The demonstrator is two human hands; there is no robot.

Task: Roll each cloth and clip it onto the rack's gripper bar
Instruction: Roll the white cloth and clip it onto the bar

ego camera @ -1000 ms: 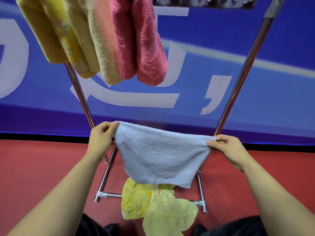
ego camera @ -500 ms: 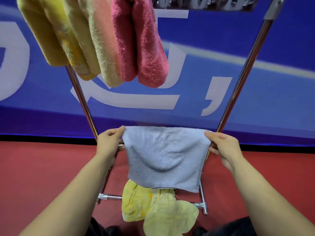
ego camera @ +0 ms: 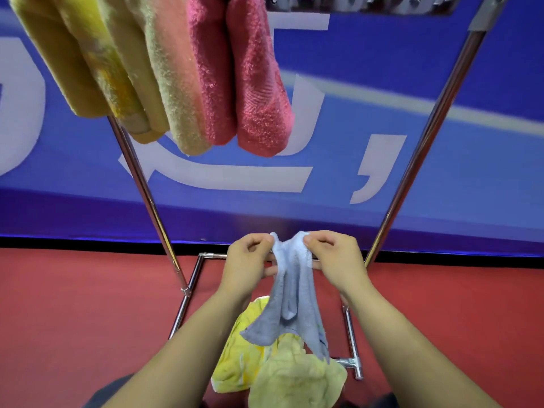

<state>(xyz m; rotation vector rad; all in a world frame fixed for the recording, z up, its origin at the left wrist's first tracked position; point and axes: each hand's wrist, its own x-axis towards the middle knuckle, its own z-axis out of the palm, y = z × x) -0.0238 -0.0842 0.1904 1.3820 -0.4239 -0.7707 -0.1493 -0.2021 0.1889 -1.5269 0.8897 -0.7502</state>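
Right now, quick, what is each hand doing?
Left hand: closed, pinching a top corner of the blue cloth.
Right hand: closed, pinching the other top corner.

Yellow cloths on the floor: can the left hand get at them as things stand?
Probably not yet. The left hand pinches the blue cloth, which hangs over the yellow cloths; otherwise nothing blocks the way down.

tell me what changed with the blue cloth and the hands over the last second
The left hand and right hand came together at the middle, so the blue cloth, earlier stretched flat between them, now hangs bunched. Both keep pinching its top corners. The hung rolled cloths and the yellow cloths below stayed put.
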